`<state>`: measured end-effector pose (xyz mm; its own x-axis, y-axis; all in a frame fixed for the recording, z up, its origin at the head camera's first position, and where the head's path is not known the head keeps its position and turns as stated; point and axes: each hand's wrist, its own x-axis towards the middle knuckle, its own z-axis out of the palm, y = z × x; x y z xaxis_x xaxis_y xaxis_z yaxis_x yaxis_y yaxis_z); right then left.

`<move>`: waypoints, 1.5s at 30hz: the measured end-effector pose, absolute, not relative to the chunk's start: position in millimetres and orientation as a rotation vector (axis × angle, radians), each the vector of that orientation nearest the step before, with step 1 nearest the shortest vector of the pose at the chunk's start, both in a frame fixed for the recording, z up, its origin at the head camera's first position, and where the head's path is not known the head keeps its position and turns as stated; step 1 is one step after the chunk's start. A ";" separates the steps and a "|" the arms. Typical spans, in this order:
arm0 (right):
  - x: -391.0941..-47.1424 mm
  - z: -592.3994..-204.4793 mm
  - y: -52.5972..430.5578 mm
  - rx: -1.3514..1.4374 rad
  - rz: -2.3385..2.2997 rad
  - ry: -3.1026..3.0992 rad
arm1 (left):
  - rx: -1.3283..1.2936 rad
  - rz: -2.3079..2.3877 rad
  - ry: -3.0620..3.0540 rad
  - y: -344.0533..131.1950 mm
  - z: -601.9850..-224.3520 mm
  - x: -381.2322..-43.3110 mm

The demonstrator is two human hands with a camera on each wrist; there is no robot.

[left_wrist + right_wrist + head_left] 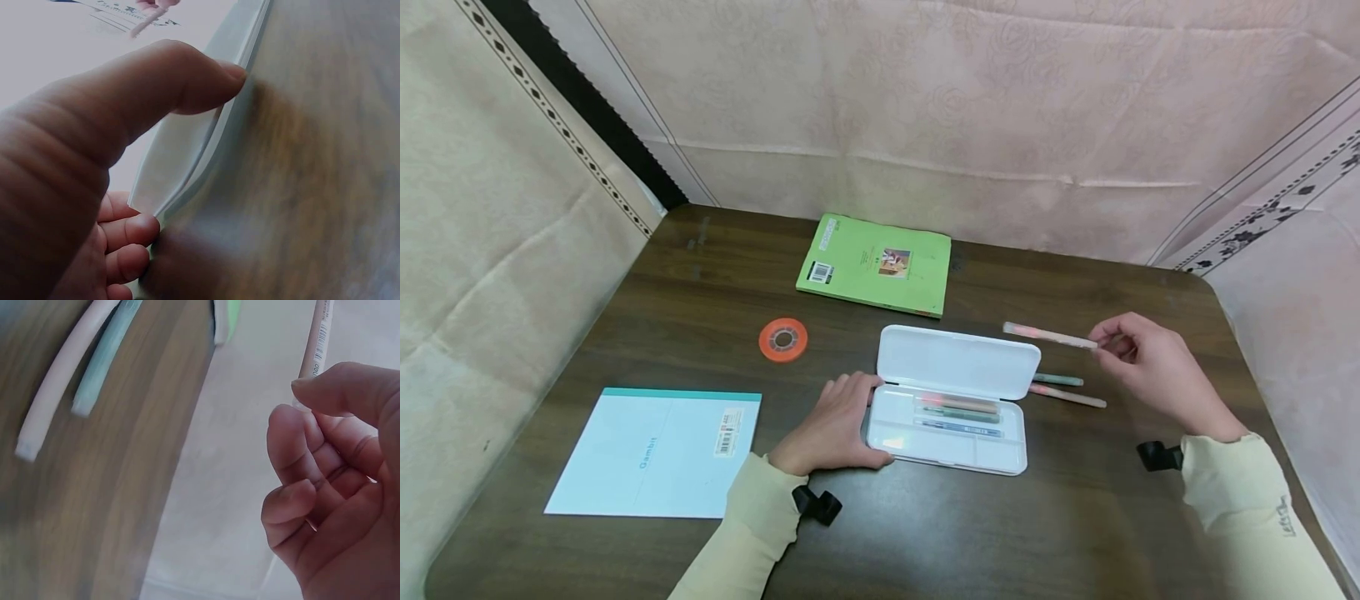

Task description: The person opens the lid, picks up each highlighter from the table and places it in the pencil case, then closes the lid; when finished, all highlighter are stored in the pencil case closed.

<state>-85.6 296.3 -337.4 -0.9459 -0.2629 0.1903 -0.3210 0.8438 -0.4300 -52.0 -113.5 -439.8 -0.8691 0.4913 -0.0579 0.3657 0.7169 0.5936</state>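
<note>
A white pencil case (pixel 951 458) lies on the table with its lid (pixel 958 360) raised at the back. Several pens (pixel 961 408) show inside it. My left hand (pixel 842 425) grips the case's left end, thumb (pixel 206 84) along the front edge and fingers at the side. Beyond the case on the right, my right hand (pixel 1150 367) pinches a pale pink pen (pixel 1048 335) by one end, holding it above the table. Below that pen lie a teal pen (pixel 1058 380) and another pink pen (pixel 1067 395), their left ends hidden by the case.
A green book (pixel 868 262) lies at the back of the table (pixel 1000 542). An orange tape roll (pixel 782 340) rests left of the case. Nearer the left edge lies a pale blue notebook (pixel 655 454). Cloth curtains (pixel 925 108) hang behind and beside the table.
</note>
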 end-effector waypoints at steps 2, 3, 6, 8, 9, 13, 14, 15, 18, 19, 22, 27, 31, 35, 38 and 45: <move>-82.3 -335.1 288.5 0.499 0.704 -2.879 | 0.684 0.868 2.712 -113.5 -439.8 -52.0; -80.7 -334.0 284.6 0.515 0.703 -2.874 | 0.683 0.867 2.711 -113.5 -439.9 -52.1; -76.2 -331.2 273.3 0.556 0.700 -2.869 | 0.679 0.871 2.709 -113.7 -439.7 -52.1; -73.5 -331.0 265.8 0.582 0.693 -2.870 | 0.675 0.876 2.707 -113.7 -439.6 -52.1; -72.3 -331.6 262.5 0.599 0.691 -2.871 | 0.674 0.877 2.706 -113.8 -439.5 -52.0; -69.0 -337.3 251.9 0.666 0.684 -2.863 | 0.673 0.879 2.705 -113.8 -439.4 -51.8; -68.4 -339.3 250.2 0.679 0.688 -2.859 | 0.673 0.880 2.705 -113.7 -439.4 -51.8; -68.0 -341.2 248.8 0.686 0.688 -2.857 | 0.673 0.881 2.705 -113.8 -439.5 -51.7; -66.6 -346.3 245.9 0.678 0.700 -2.869 | 0.673 0.875 2.705 -113.6 -439.2 -51.9; -65.8 -348.0 245.0 0.674 0.708 -2.879 | 0.672 0.874 2.705 -113.6 -439.1 -52.0; -63.4 -352.7 242.3 0.677 0.732 -2.908 | 0.666 0.868 2.706 -113.5 -438.8 -52.0; -60.3 -361.8 237.7 0.701 0.753 -2.943 | 0.657 0.869 2.703 -113.2 -438.3 -51.8; -58.3 -367.0 236.6 0.713 0.759 -2.963 | 0.654 0.868 2.701 -113.1 -437.8 -51.0; -57.1 -371.8 235.7 0.730 0.739 -2.978 | 0.657 0.869 2.705 -112.9 -437.6 -50.5; -56.7 -374.9 234.1 0.744 0.719 -2.989 | 0.657 0.862 2.710 -112.7 -437.6 -50.4; -55.3 -375.8 230.7 0.719 0.737 -3.060 | 0.662 0.854 2.714 -112.6 -438.2 -50.6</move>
<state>-55.3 230.7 -375.8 -0.8971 -0.4414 0.0192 -0.4017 0.7968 -0.4513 -50.6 -112.6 -438.2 -0.8741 0.4803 -0.0724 0.3523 0.7296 0.5861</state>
